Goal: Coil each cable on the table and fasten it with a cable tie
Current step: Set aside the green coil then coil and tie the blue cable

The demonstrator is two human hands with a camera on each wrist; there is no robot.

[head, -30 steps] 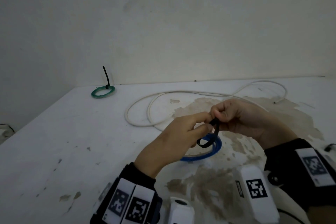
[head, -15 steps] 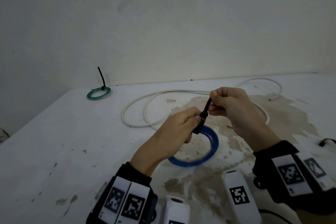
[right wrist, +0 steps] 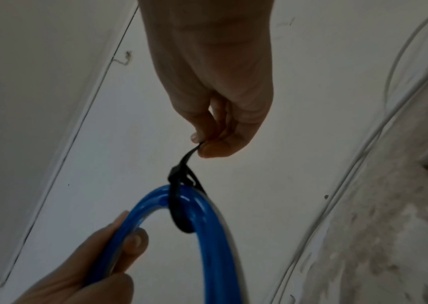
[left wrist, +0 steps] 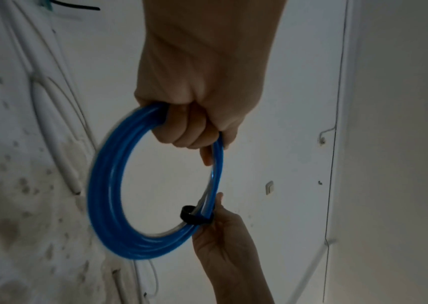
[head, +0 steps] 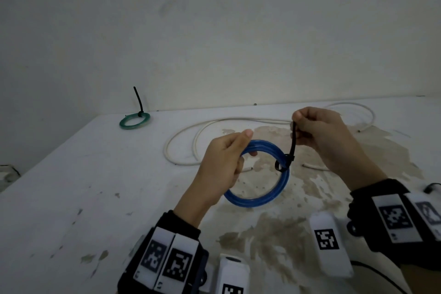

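Note:
A coiled blue cable [head: 267, 196] [left wrist: 109, 205] [right wrist: 207, 222] is held above the table. My left hand [head: 224, 162] [left wrist: 197, 123] grips the coil's left side, fingers curled round the strands. A black cable tie [head: 285, 162] [left wrist: 192, 216] [right wrist: 179, 197] is looped round the coil's right side. My right hand [head: 317, 131] [right wrist: 215, 142] pinches the tie's tail and holds it taut, up and to the right. A long white cable [head: 191, 141] lies loose on the table behind. A green coil [head: 134, 120] with a black tie sits at the far left.
The white table [head: 71, 198] is stained brown in the middle and meets a wall at the back. Its left edge runs diagonally. A dark cable end [head: 432, 187] shows at the right edge.
The hands have drawn apart. My left hand shifted from the tie to the coil's left side and lifted it; my right hand pulled the tail up and right, shrinking the loop.

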